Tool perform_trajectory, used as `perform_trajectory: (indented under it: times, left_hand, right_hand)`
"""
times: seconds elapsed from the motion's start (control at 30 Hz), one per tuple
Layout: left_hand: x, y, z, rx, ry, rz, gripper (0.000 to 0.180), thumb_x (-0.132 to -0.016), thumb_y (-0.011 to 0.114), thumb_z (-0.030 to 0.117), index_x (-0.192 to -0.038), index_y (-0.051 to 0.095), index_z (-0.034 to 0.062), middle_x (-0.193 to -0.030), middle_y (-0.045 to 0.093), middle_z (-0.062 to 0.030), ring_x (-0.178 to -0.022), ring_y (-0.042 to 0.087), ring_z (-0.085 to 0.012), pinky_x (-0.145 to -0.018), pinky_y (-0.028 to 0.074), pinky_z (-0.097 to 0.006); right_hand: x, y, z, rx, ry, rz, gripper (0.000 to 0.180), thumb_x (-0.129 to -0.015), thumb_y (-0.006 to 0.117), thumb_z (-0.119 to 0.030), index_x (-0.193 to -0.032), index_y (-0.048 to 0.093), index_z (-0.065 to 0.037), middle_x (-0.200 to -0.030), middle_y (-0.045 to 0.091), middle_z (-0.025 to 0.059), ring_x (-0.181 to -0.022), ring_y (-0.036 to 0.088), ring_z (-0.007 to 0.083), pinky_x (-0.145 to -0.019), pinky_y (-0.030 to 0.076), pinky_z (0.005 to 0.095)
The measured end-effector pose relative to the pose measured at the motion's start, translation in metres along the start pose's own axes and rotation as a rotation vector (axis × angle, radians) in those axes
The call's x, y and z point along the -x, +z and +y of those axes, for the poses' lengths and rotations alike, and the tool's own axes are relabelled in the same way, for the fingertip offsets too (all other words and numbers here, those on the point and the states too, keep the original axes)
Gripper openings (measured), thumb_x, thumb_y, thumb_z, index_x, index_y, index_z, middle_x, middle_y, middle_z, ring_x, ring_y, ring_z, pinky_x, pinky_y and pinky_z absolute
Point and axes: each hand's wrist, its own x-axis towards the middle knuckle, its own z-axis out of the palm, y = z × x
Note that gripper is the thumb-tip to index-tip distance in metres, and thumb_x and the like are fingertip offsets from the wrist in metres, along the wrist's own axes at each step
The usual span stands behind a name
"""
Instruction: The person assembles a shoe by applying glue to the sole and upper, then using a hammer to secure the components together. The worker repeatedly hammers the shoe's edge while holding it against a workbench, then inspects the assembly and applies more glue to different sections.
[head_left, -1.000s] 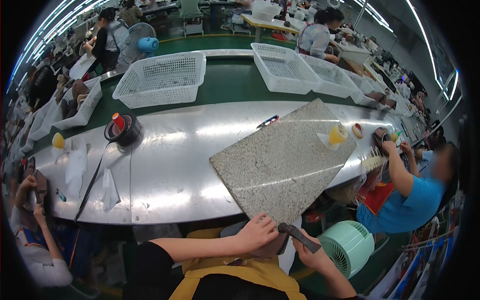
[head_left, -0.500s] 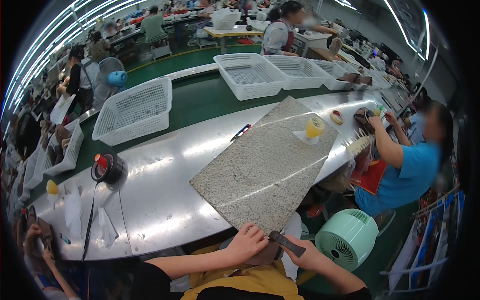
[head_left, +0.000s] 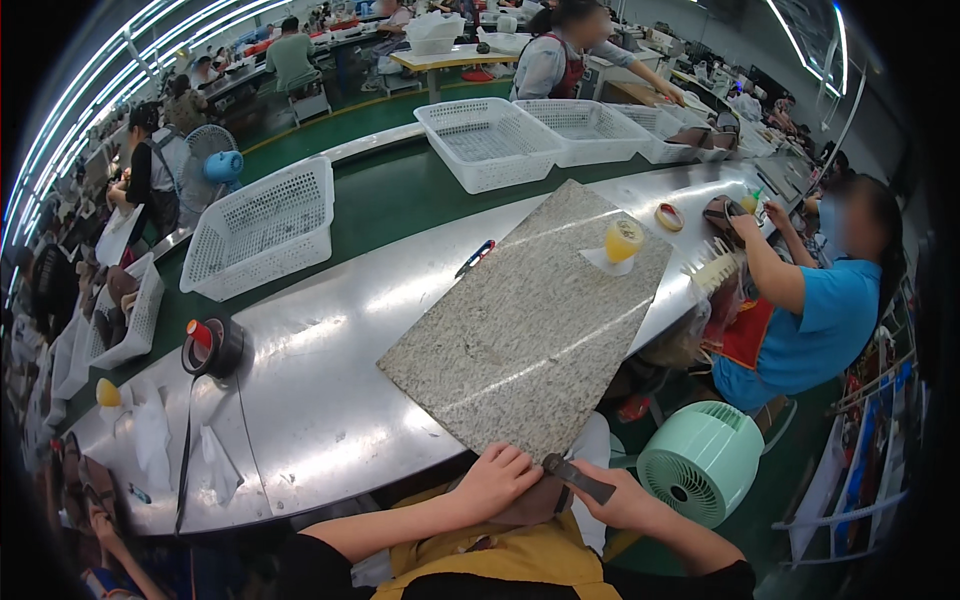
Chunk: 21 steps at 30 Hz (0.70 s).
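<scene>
Your right hand (head_left: 622, 497) was closed around a dark hammer-like tool (head_left: 582, 480), whose broad end lay just beside the fingertips of your left hand (head_left: 497, 478). That left hand lay bent-fingered over a brown piece (head_left: 530, 508), which sat between your two hands, against your yellow apron (head_left: 490, 562); its thumb was hidden, so you could not tell whether it gripped or merely pressed. Over the last second the tool had come to look shorter from above, probably tilted, while both hands kept their places at the piece; that suggested the same handwork going on there. Just ahead of your left hand was the near corner of a speckled stone slab (head_left: 520, 330), with a yellow pot (head_left: 624, 240) on its far part. The bench (head_left: 330, 400) spread beyond your left hand, and a mint-green fan (head_left: 700, 462) stood to the right of your right hand.
</scene>
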Motion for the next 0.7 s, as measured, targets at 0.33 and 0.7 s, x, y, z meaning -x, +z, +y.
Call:
perform_trajectory:
  times: [0.33,0.7]
  left_hand:
    - [-0.002,0.001,0.001,0.045,0.001,0.063,0.027,-0.068,0.061,0.012,-0.095,0.062,0.0088,-0.089,0.054,-0.0040,-0.089,0.053,-0.0239,-0.085,0.041,-0.039]
    - [0.004,0.007,-0.001,-0.009,0.028,0.123,0.029,-0.065,0.060,0.011,-0.094,0.061,0.0075,-0.088,0.053,-0.0030,-0.087,0.053,-0.0217,-0.086,0.043,-0.039]
  right_hand:
    - [0.000,-0.002,0.008,-0.163,-0.056,0.082,0.021,-0.091,0.054,-0.006,-0.112,0.054,-0.003,-0.080,0.056,0.0157,-0.068,0.053,0.0284,-0.065,0.046,0.0324]
    - [-0.006,-0.006,0.000,-0.175,0.003,-0.001,0.026,-0.091,0.052,-0.005,-0.117,0.050,-0.003,-0.087,0.056,0.0146,-0.076,0.056,0.0311,-0.065,0.046,0.0348]
